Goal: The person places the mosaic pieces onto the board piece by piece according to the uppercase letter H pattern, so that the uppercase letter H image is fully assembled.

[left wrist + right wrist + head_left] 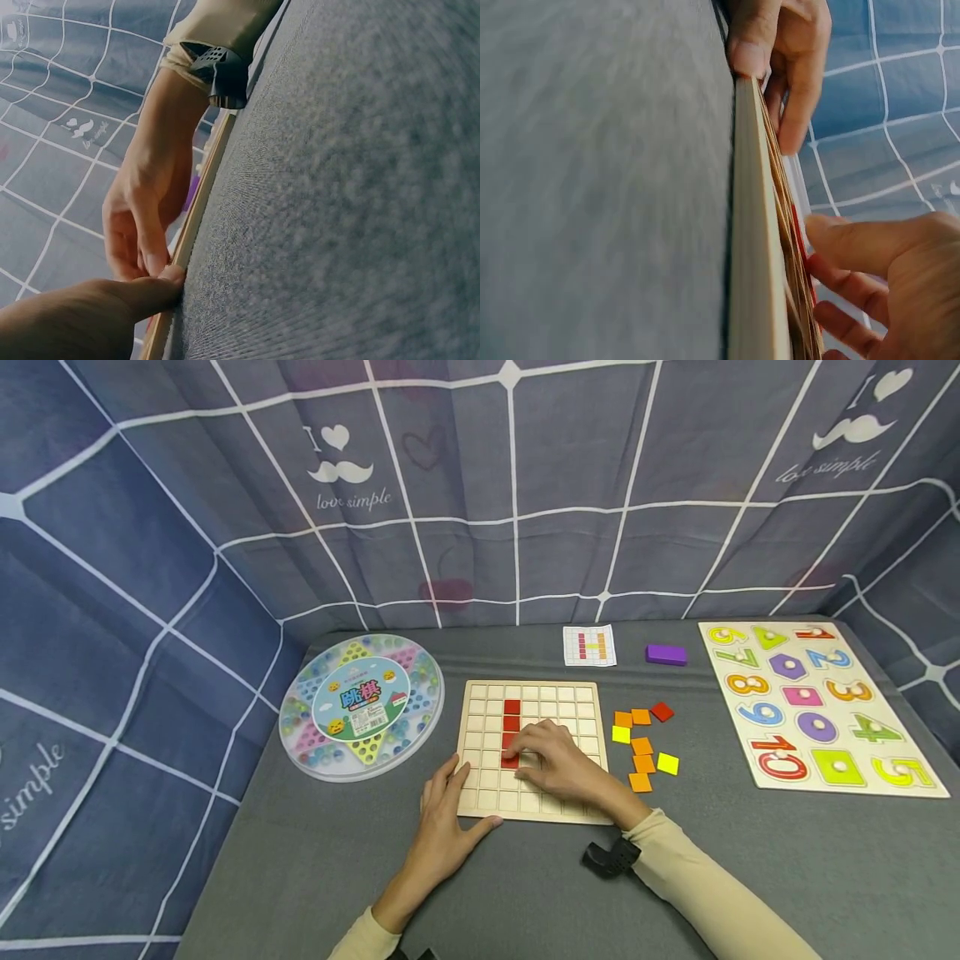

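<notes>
A square wooden grid board [480, 797] lies flat, with a column of red square tiles [512, 723] in its left-middle cells. My right hand [558, 764] reaches over the board from the right, fingertips at the lowest red tile [510, 762] and partly covering it. In the right wrist view its thumb [855, 241] and fingers stand apart, close over the red tiles. My left hand [442, 831] rests along the board's lower left corner, its fingers on the left side and thumb [154, 294] against the front edge.
Loose orange tiles [642, 763], yellow tiles [667, 764] and a red tile [662, 712] lie right of the board. Behind are a pattern card [572, 652] and a purple block [666, 655]. A round game box [423, 739] lies left, a number puzzle [765, 760] right.
</notes>
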